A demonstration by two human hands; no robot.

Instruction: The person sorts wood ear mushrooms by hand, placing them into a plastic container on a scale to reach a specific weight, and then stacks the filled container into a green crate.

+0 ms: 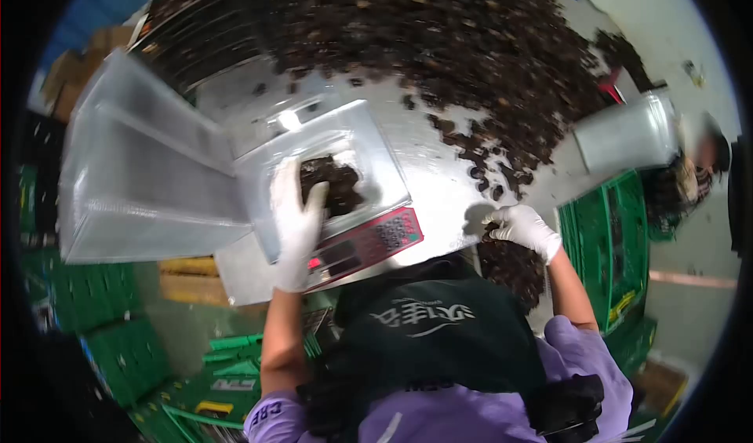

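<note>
Your left hand point(296, 223) resting open on dark pieces point(339, 182) in the tray point(357, 123) on the scale point(376, 240), your right hand point(524, 227), at three o'clock, gripping a clump point(502, 256).

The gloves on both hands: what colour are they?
White, on left hand and right hand; head view shows it best.

left hand point(296, 223) flat in tray point(378, 154), right hand point(524, 227) clutching dark pieces point(511, 264)
</note>
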